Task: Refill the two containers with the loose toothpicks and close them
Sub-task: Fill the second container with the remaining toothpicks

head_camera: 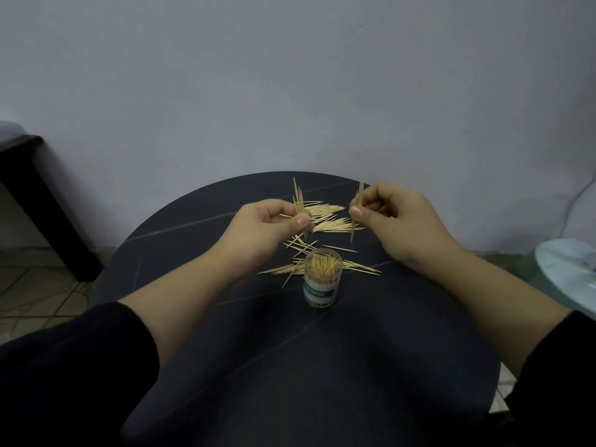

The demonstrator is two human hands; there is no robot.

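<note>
Clear round plastic container with green label [322,280] sits lower centre of frame, upright and open, already packed with toothpicks on end. Loose pale wooden toothpicks [329,217] lie scattered around and behind it, thickest at frame centre. Left hand [274,221] pinches a small upright bundle [299,201] between thumb and fingers. Right hand [390,214] pinches a thinner bundle [357,204] the same way. Both hands are above the pile, apart from the container. Dark round table [258,366] carries everything.

Step looks like gathering and squaring bundles. Best to line up the tips, keep the sticks parallel and lower them vertically into a gap, so nothing splays or tips the container. It looks nearly full, so small bundles only.

Second container and any lids are not in view. Stick count per hand is unreadable. Pale object [567,272] at right edge and dark furniture [38,201] at left edge are cut off.
</note>
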